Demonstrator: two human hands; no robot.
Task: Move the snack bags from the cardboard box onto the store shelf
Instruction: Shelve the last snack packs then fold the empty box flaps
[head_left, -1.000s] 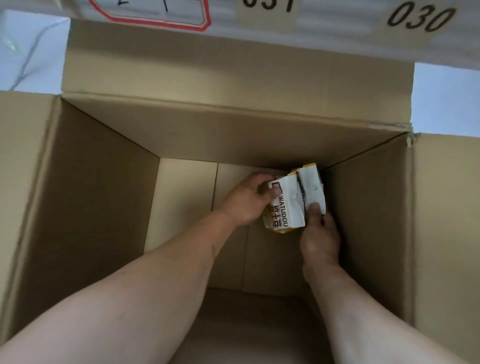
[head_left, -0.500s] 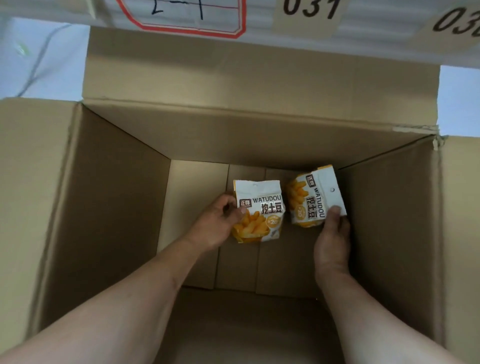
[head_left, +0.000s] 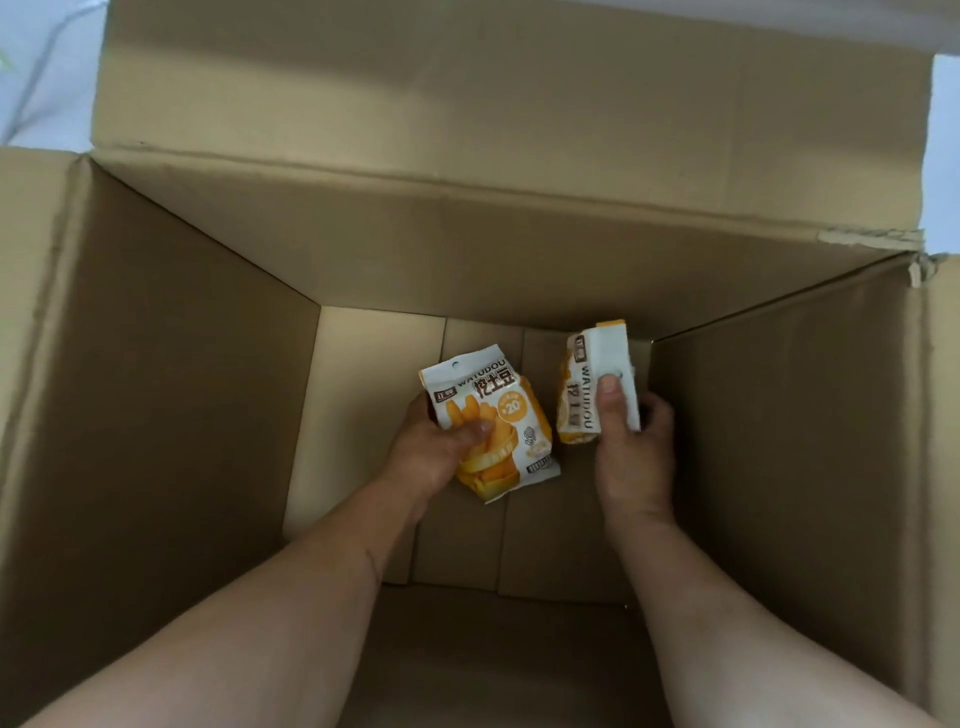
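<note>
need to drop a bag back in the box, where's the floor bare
Bare floor lies along the left wall of the cardboard box, left of the left hand, and along the near wall below both bags. It is crowded at the far right corner, where the right hand holds its snack bag.

Open box (head_left: 156, 415) top; floor seemingly bare

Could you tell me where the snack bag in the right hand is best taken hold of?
By its flat white top seal, from above. That snack bag stands on edge, seal uppermost, where the right hand already has its grip, thumb in front.
</note>
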